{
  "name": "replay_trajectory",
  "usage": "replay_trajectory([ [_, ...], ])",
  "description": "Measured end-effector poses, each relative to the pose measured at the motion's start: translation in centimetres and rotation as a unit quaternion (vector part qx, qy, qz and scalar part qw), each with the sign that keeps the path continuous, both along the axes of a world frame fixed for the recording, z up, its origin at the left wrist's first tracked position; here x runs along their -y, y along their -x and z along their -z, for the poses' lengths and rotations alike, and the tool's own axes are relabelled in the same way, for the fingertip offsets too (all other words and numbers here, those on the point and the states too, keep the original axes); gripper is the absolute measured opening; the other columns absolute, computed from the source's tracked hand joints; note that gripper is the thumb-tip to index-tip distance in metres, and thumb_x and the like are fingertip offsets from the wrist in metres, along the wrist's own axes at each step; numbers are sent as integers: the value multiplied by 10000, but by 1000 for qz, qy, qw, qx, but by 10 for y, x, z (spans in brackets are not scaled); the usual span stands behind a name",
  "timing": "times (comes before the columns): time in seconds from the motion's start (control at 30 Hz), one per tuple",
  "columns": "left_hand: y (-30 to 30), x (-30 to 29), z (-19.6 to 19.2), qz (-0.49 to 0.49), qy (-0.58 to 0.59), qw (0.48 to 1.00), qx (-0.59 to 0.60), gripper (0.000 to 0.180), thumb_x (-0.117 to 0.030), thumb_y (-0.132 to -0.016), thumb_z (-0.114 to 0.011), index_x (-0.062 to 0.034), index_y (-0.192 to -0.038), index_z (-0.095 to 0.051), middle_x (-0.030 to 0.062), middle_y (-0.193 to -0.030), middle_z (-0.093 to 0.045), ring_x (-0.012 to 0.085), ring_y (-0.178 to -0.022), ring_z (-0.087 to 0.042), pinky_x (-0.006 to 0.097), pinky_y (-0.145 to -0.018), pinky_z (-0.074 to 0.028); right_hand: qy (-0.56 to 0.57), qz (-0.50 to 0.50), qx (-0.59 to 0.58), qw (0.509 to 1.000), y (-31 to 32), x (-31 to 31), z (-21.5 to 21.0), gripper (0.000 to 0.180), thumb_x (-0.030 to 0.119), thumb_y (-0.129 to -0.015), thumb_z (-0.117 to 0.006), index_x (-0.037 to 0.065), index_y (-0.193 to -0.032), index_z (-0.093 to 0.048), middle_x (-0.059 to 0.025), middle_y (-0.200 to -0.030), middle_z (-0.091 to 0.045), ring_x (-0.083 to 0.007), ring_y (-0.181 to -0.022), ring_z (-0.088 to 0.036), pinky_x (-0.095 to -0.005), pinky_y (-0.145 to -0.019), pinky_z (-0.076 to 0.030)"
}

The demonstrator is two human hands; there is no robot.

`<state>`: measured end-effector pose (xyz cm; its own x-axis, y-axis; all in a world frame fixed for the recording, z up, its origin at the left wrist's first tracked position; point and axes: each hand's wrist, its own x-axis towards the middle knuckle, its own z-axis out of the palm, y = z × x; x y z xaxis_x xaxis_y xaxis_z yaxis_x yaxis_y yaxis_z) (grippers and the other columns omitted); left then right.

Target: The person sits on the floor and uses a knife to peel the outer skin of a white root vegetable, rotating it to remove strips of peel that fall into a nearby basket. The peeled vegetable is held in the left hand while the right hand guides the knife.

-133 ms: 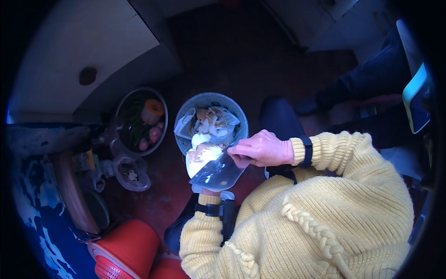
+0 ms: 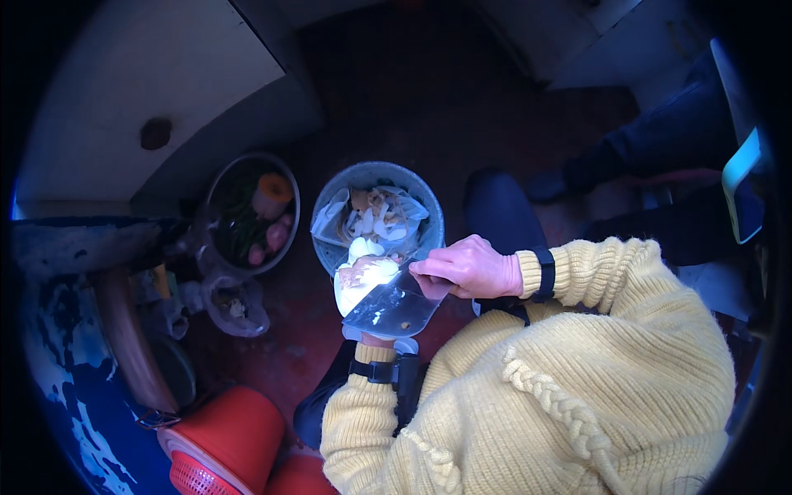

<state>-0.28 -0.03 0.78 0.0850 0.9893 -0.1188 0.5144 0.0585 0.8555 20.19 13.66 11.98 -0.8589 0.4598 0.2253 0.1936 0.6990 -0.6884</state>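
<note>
The place looks like a kitchen; whether it belongs to a home cannot be told. At left of centre, a round bowl (image 2: 298, 195) holds green vegetables (image 2: 235, 235) and an orange, cut, pumpkin-like piece (image 2: 272, 195). Near the middle, a grey bucket (image 2: 353, 175) contains pale scraps (image 2: 384, 221), with a broad knife (image 2: 396, 307) just below. A red tub (image 2: 235, 429) and a perforated red basket (image 2: 196, 477) sit at lower left, on a reddish floor (image 2: 276, 359); a pale cabinet-like panel (image 2: 157, 70) fills the upper left.

Dim, bluish light; shadowed floor (image 2: 388, 99); glare burns out detail beside the blade (image 2: 394, 308); edges curve, blackened.
</note>
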Motion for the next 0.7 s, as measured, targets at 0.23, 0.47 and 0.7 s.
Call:
replay_trajectory([
  [0.23,-6,-5,9,-233,238,487,808,827,-750,-915,-336,-70,-1362,-491,228,-1112,-641,402,-794,-651,490,-605,-544,189,68,-32,979,14,2,7,291,81,-871,-690,103,-1150,-609,-126,-830,-709,-321,-721,-704,-382,-631,-566],
  [0.47,-1,8,26,-170,258,503,807,751,-680,-925,-415,-60,-1338,-503,239,-1129,-624,435,-865,-630,496,-678,-542,169,32,-77,982,6,-19,-6,237,70,-860,-702,83,-1084,-628,-116,-881,-714,-294,-750,-715,-334,-635,-551],
  [0.7,-10,10,38,-193,251,735,599,630,-611,-888,-590,-81,-1225,-535,127,-981,-589,279,-811,-584,419,-679,-493,6,-19,1,1000,4,-9,-6,370,97,-846,-701,118,-1181,-546,-75,-832,-661,-302,-683,-681,-381,-542,-537],
])
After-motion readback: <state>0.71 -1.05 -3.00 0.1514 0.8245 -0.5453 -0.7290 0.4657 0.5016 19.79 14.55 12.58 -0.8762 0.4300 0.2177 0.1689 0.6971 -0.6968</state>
